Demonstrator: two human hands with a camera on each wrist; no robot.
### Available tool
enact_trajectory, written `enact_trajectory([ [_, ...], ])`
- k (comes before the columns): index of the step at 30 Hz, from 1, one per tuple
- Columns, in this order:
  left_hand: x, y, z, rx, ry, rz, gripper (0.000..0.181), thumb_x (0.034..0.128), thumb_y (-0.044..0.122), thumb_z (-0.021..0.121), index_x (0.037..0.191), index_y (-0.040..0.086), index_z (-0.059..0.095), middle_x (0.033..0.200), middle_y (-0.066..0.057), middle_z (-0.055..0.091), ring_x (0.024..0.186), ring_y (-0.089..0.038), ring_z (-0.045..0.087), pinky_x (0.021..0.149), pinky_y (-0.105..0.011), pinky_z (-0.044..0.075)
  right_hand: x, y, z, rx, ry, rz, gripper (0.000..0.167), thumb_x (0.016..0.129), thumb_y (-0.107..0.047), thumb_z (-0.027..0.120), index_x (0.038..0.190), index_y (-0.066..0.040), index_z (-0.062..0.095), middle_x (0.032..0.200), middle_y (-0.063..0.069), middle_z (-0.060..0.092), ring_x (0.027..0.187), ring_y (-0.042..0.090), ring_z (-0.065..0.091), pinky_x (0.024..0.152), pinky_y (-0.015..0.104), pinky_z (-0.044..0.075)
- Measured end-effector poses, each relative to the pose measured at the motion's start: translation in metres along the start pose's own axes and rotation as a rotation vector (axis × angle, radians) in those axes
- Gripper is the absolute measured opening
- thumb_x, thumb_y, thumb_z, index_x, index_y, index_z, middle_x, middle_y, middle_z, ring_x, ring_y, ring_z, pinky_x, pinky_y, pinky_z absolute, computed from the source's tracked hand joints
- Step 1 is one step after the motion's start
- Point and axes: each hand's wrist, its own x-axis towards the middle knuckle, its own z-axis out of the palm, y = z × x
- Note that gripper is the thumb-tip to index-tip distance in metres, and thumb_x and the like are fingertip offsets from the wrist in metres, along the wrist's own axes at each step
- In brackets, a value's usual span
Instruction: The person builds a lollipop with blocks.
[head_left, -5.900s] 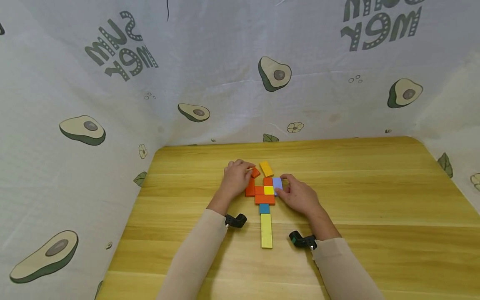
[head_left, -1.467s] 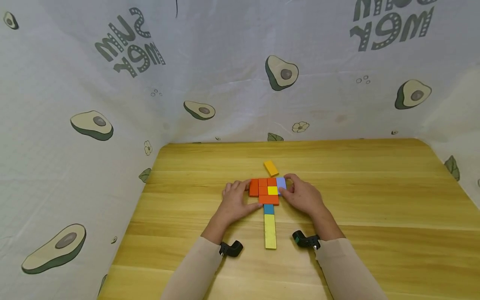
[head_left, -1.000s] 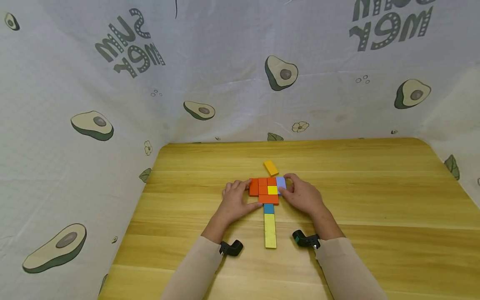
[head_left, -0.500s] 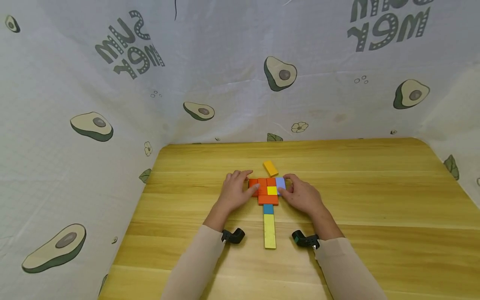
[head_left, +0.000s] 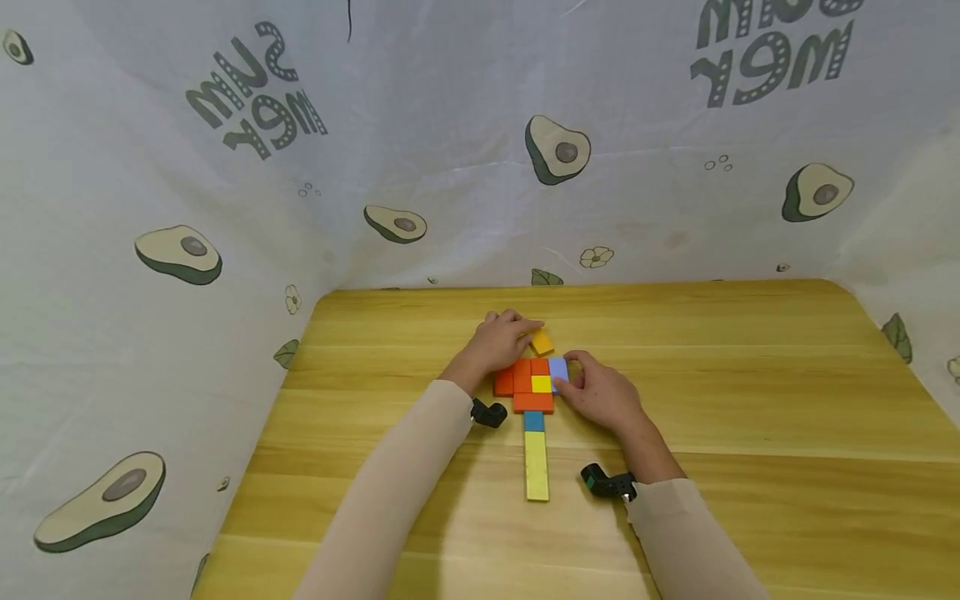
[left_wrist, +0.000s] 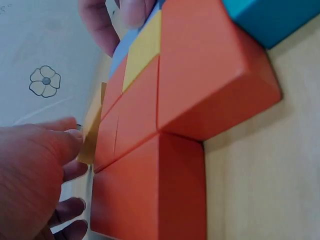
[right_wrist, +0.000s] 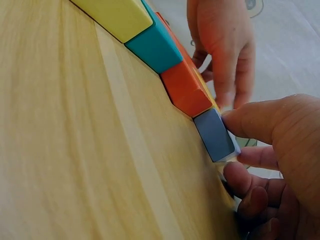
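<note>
Flat coloured blocks lie joined on the table. My right hand [head_left: 606,398] holds the lavender block [head_left: 558,373] at the group's right end between thumb and forefinger; the right wrist view shows the thumb against this block [right_wrist: 216,135]. My left hand [head_left: 497,343] reaches over the back left to a loose amber block [head_left: 542,342], partly hidden by its fingers. In the left wrist view, the fingertips lie beside the amber block [left_wrist: 93,125] with fingers spread. Between the hands are several red-orange blocks [head_left: 533,403] around a small yellow block [head_left: 541,384].
A blue block [head_left: 534,422] and a long pale yellow block [head_left: 536,467] extend from the group toward the front. The wooden table [head_left: 750,375] has rounded back corners. A white cloth [head_left: 450,167] printed with avocados hangs behind and at the sides.
A small red-orange block has joined the group at its back left. My left hand then left the group's left side and moved back and right to the amber block. The right hand stayed put.
</note>
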Motion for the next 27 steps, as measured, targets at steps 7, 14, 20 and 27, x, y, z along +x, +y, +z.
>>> enact_trajectory([
  [7,-0.001,-0.006,0.001,-0.075,0.031,-0.066,0.035,0.1066,0.04,0.052,0.135,0.023,0.064,0.132,-0.004,0.06,0.114,-0.024,0.052,0.1,-0.04,0.046,0.0,-0.003,-0.001,0.002,0.001,0.007,0.059,0.098,-0.045,0.063,0.144,-0.011,0.05,0.084,0.005,0.06,0.067,0.02,0.053,0.06,0.031,0.038],
  [14,-0.006,-0.018,0.004,-0.199,0.06,-0.091,0.027,0.1,0.041,0.065,0.11,0.016,0.069,0.103,0.0,0.068,0.097,-0.018,0.058,0.119,-0.041,0.032,0.001,-0.002,-0.001,0.004,0.003,-0.004,0.059,0.098,-0.045,0.062,0.144,-0.011,0.05,0.085,0.005,0.061,0.067,0.019,0.053,0.06,0.031,0.039],
  [20,-0.009,-0.023,0.007,-0.277,0.045,-0.112,0.023,0.0997,0.041,0.066,0.102,0.018,0.07,0.099,0.003,0.069,0.095,-0.018,0.057,0.116,-0.041,0.036,0.001,0.001,0.0,-0.002,-0.001,0.003,0.06,0.098,-0.045,0.062,0.145,-0.011,0.048,0.086,0.005,0.061,0.067,0.019,0.053,0.06,0.031,0.039],
  [27,-0.011,-0.02,0.007,-0.308,0.043,-0.099,0.023,0.101,0.039,0.064,0.106,0.018,0.072,0.101,0.002,0.07,0.096,-0.018,0.057,0.092,-0.035,0.049,0.003,0.002,0.0,-0.009,-0.003,0.003,0.06,0.098,-0.046,0.062,0.146,-0.012,0.048,0.087,0.005,0.062,0.069,0.019,0.054,0.061,0.031,0.039],
])
